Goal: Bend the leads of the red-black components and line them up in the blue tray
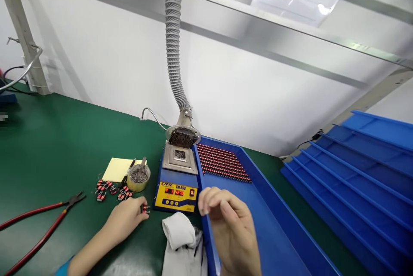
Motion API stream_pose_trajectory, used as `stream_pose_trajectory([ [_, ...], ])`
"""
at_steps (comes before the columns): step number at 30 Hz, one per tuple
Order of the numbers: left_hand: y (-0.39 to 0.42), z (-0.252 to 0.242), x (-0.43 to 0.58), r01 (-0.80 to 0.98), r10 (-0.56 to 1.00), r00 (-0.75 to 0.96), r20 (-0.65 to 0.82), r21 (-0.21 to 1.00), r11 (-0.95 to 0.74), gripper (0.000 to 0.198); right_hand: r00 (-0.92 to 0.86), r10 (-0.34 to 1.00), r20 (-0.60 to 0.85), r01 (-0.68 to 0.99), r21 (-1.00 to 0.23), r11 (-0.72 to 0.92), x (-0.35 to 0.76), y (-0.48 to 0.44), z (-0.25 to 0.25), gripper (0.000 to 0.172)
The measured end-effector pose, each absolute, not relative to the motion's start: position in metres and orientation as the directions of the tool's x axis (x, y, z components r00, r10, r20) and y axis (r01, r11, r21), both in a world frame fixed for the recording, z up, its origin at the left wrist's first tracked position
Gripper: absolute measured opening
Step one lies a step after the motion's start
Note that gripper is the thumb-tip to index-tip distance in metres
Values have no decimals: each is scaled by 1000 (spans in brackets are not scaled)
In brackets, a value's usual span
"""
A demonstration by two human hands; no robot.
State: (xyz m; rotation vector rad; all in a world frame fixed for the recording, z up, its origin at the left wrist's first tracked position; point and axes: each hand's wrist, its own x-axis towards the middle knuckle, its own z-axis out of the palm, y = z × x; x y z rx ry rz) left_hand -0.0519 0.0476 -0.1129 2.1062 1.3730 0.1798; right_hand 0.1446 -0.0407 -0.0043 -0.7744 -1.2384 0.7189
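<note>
Left hand: Your left hand (124, 218) lay on the green tabletop (58, 138), fingertips pinched on one small red part (145, 209).
Right hand: Your right hand (232, 228) hung raised over the near end of the blue tray (277, 241), fingers loosely curled. I could not tell whether they pinched anything.
Where the part was: It sat at your left fingertips, just in front of the solder pot (177, 181), which stood between your two hands and a little beyond them.
Done, as I judged it: Neat rows of red parts (222, 162) filled only the far end of the tray, well beyond your right hand.
Left to do, as I judged it: Most of the tray floor lay bare, and a cluster of loose parts (109, 190) waited just beyond your left hand.
Beside the cluster: A small tin (138, 178) of grey bits and a yellow pad (118, 168) lay close behind the parts.
Left of your left hand: Red-handled pliers (41, 224) lay unused.
Between your hands: A white cloth (180, 235) lay near you.
Above the pot: A ribbed hose (174, 39) ended over it.
Right of your right hand: Stacked trays (364, 173) stood apart.
</note>
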Motion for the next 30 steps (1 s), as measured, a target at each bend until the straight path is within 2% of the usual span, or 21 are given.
stream_pose_trajectory([
  [2, 42, -79, -54, 704, 844, 512, -159, 640, -307, 12, 186, 882, 433, -181, -867, 464, 149, -32, -12, 26],
  [4, 36, -41, -46, 592, 826, 563, -38, 716, -371, 16, 197, 928, 316, -192, -916, 352, 152, -27, -17, 21],
  [6, 28, -8, -30, 318, 787, 586, 193, 839, -442, 12, 198, 956, 217, -203, -945, 257, 153, -26, -19, 20],
  [9, 21, 17, 0, 49, 705, 634, 317, 894, -446, 17, 167, 978, 121, -364, -915, 175, 156, -28, -20, 26],
  [15, 28, 4, 38, -137, 667, 646, 371, 916, -377, 32, 158, 986, 49, -623, -770, 138, 169, -27, -18, 19],
  [19, 33, -12, 49, -227, 786, 578, 218, 969, -102, 48, 179, 983, 49, -713, -682, 164, 172, -24, -21, 18],
  [21, 33, -15, 52, -311, 797, 571, 199, 950, -14, 42, 190, 981, 40, -729, -663, 168, 171, -23, -23, 19],
  [25, 32, -17, 54, -434, 811, 511, 285, 900, -43, 18, 248, 968, 34, -671, -715, 197, 166, -20, -28, 22],
  [28, 32, -18, 52, -464, 875, 413, 253, 885, -37, 12, 267, 963, 48, -614, -762, 208, 157, -15, -31, 25],
  [30, 32, -20, 51, -472, 903, 372, 215, 882, -15, 16, 268, 963, 41, -611, -766, 203, 149, -13, -31, 31],
])
